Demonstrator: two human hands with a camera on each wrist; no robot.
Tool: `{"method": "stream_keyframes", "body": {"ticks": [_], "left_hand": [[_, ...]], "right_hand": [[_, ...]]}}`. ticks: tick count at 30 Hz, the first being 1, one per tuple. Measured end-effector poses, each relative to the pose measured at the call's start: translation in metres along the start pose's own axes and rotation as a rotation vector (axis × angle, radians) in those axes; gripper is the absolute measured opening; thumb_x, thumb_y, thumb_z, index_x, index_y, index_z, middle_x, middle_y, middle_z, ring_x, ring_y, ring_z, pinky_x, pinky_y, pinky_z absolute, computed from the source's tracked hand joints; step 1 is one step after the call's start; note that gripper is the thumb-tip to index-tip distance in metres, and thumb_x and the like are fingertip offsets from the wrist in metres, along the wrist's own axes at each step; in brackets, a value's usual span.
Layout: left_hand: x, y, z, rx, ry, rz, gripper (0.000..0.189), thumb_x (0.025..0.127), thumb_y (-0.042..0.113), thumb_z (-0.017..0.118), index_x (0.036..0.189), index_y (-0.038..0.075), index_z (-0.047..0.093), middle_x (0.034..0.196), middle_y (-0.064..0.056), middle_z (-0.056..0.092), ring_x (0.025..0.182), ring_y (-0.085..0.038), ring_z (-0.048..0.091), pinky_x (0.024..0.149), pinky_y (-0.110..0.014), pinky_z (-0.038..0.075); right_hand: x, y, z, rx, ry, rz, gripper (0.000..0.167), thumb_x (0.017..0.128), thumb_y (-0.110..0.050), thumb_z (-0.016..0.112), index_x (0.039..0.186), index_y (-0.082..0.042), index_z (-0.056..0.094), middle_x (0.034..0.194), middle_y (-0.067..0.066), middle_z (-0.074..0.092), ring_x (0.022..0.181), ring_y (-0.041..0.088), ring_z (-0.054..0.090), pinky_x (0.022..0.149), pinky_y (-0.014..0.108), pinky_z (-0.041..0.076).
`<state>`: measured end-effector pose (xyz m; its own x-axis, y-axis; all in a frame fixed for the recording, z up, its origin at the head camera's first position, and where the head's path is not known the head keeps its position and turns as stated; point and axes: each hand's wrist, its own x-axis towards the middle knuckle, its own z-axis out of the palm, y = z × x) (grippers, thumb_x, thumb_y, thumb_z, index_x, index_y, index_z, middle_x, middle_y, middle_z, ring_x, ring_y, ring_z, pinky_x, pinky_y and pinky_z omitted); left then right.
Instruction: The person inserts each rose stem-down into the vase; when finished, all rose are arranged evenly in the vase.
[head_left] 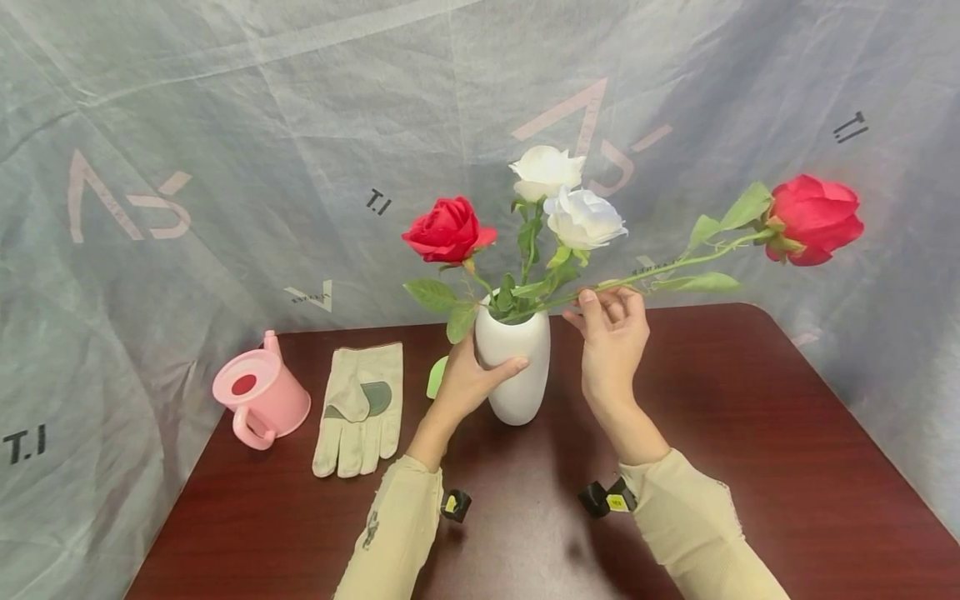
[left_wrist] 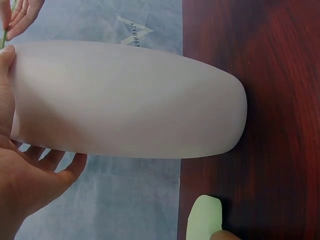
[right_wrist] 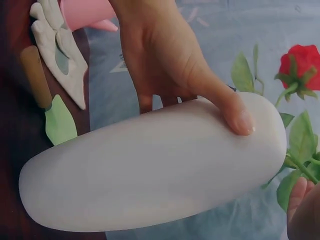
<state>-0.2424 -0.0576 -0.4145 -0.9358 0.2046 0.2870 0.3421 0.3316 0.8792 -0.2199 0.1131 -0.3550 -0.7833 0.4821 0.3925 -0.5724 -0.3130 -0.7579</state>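
Observation:
My left hand (head_left: 468,383) grips the white vase (head_left: 521,379) around its upper side, thumb across the front; the vase stands upright on the table. Between the fingertips of my right hand (head_left: 615,358), just right of the vase mouth, is the stem of a red rose (head_left: 816,221). That stem leans far to the right, its lower end hidden among leaves at the mouth. Another red rose (head_left: 448,232) tilts left out of the vase. Two white roses rise in the middle, a rear white rose (head_left: 547,172) and a front white rose (head_left: 585,218).
A pink watering can (head_left: 273,396) stands at the table's left edge. Beside it lies a pale work glove (head_left: 360,417). Partly hidden behind my left hand is a small trowel with a green blade (right_wrist: 61,122) and wooden handle. A grey cloth (head_left: 300,150) hangs behind the table.

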Motion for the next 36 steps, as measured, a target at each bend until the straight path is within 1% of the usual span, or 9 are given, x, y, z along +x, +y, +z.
{"method": "stream_keyframes", "body": {"ticks": [3, 6, 9, 11, 15, 18, 23, 30, 36], "left_hand": [[0.0, 0.0, 0.0, 0.001, 0.004, -0.002, 0.088, 0.074, 0.043, 0.075, 0.145, 0.019, 0.028, 0.123, -0.001, 0.052, 0.105, -0.017, 0.053, 0.082, -0.042, 0.047], [0.0, 0.0, 0.0, -0.004, 0.003, -0.008, 0.087, 0.074, 0.044, 0.075, 0.144, 0.018, 0.029, 0.121, -0.001, 0.053, 0.104, -0.017, 0.054, 0.081, -0.041, 0.047], [0.0, 0.0, 0.0, -0.006, 0.004, -0.013, 0.088, 0.074, 0.044, 0.075, 0.145, 0.018, 0.029, 0.121, 0.0, 0.052, 0.104, -0.016, 0.054, 0.081, -0.041, 0.047], [0.0, -0.001, 0.0, -0.009, 0.003, -0.005, 0.087, 0.075, 0.043, 0.075, 0.145, 0.019, 0.029, 0.121, 0.0, 0.052, 0.104, -0.016, 0.054, 0.081, -0.041, 0.047], [-0.001, -0.001, 0.0, -0.016, 0.005, 0.011, 0.089, 0.075, 0.042, 0.075, 0.146, 0.02, 0.027, 0.123, 0.0, 0.051, 0.104, -0.016, 0.054, 0.081, -0.04, 0.047], [-0.002, -0.001, 0.001, -0.02, 0.003, 0.012, 0.09, 0.075, 0.042, 0.076, 0.146, 0.021, 0.025, 0.122, 0.0, 0.051, 0.103, -0.016, 0.054, 0.08, -0.04, 0.048], [-0.002, -0.001, 0.001, -0.024, -0.008, 0.015, 0.092, 0.075, 0.041, 0.076, 0.147, 0.021, 0.023, 0.123, 0.001, 0.05, 0.103, -0.016, 0.054, 0.08, -0.04, 0.048], [-0.002, -0.001, 0.0, -0.02, -0.006, 0.009, 0.092, 0.075, 0.041, 0.075, 0.147, 0.019, 0.023, 0.124, 0.0, 0.05, 0.104, -0.016, 0.054, 0.081, -0.041, 0.048], [-0.001, 0.0, 0.0, -0.021, -0.012, 0.019, 0.094, 0.076, 0.04, 0.075, 0.149, 0.016, 0.02, 0.127, -0.003, 0.049, 0.105, -0.018, 0.054, 0.081, -0.042, 0.047]], "right_hand": [[-0.002, 0.0, 0.001, -0.017, -0.013, -0.022, 0.015, 0.089, -0.001, 0.06, 0.097, -0.005, 0.048, 0.085, 0.011, 0.058, 0.084, 0.03, 0.06, 0.069, 0.032, 0.053], [-0.002, -0.001, 0.002, -0.044, -0.03, -0.056, 0.014, 0.089, -0.001, 0.06, 0.098, -0.004, 0.049, 0.086, 0.011, 0.058, 0.081, 0.025, 0.06, 0.069, 0.031, 0.053], [-0.003, -0.002, 0.005, -0.07, -0.055, -0.112, 0.013, 0.089, 0.0, 0.059, 0.098, -0.003, 0.05, 0.087, 0.013, 0.059, 0.079, 0.022, 0.06, 0.068, 0.029, 0.052], [-0.004, -0.002, 0.008, -0.091, -0.075, -0.157, 0.013, 0.089, 0.002, 0.059, 0.099, -0.001, 0.051, 0.088, 0.017, 0.058, 0.078, 0.023, 0.06, 0.066, 0.029, 0.052], [-0.009, -0.001, 0.015, -0.17, -0.134, -0.225, 0.015, 0.089, 0.001, 0.059, 0.1, 0.005, 0.051, 0.09, 0.019, 0.059, 0.079, 0.025, 0.059, 0.065, 0.028, 0.051], [-0.013, 0.0, 0.017, -0.248, -0.174, -0.253, 0.019, 0.089, -0.002, 0.06, 0.101, 0.008, 0.051, 0.091, 0.017, 0.062, 0.081, 0.027, 0.061, 0.066, 0.027, 0.05], [-0.015, 0.001, 0.018, -0.299, -0.185, -0.26, 0.022, 0.088, -0.002, 0.063, 0.1, 0.01, 0.051, 0.091, 0.016, 0.065, 0.084, 0.029, 0.062, 0.067, 0.024, 0.048], [-0.015, 0.004, 0.017, -0.243, -0.206, -0.215, 0.02, 0.085, -0.001, 0.065, 0.093, 0.011, 0.051, 0.089, 0.016, 0.067, 0.086, 0.026, 0.064, 0.073, 0.027, 0.049], [-0.018, -0.002, 0.021, -0.252, -0.242, -0.202, 0.014, 0.084, 0.005, 0.064, 0.089, 0.012, 0.053, 0.088, 0.024, 0.065, 0.08, 0.025, 0.064, 0.067, 0.023, 0.048]]}}
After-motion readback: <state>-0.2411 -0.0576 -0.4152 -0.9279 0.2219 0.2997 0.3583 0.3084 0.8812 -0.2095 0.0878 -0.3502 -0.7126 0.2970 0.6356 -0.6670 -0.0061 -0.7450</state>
